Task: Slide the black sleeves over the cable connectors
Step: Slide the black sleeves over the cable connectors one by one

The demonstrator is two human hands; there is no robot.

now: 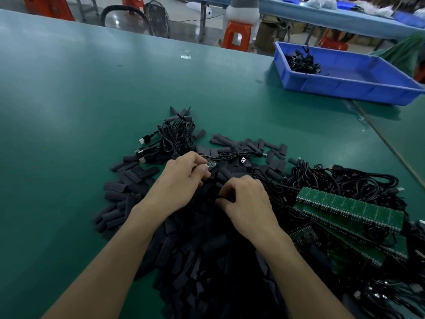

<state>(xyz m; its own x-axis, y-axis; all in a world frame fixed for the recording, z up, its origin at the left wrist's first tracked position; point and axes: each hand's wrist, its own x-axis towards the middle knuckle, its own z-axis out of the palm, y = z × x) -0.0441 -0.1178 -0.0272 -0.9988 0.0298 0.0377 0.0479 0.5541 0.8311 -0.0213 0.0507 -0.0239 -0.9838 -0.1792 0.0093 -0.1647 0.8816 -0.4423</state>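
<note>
Our left hand (pixel 181 180) pinches the connector (pixel 211 165), its long axis pointing right. Just beside, nearer to us, our right hand (pixel 247 201) curls its fingers on a black sleeve (pixel 220 199), it seems.

Hidden / cut off
Right hand (pixel 247 203): fingers (pixel 230 185) curl under, hold unreadable. Sleeves (pixel 195 261) run off the bottom edge.

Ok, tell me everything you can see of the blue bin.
The blue bin is a shallow, rectangular tray, plastic by its look, with low walls and a thickened rim. It sits flat on the green table, at the far right. Its floor is mostly bare; a small tangle of black cables lies in its far left corner.
</note>
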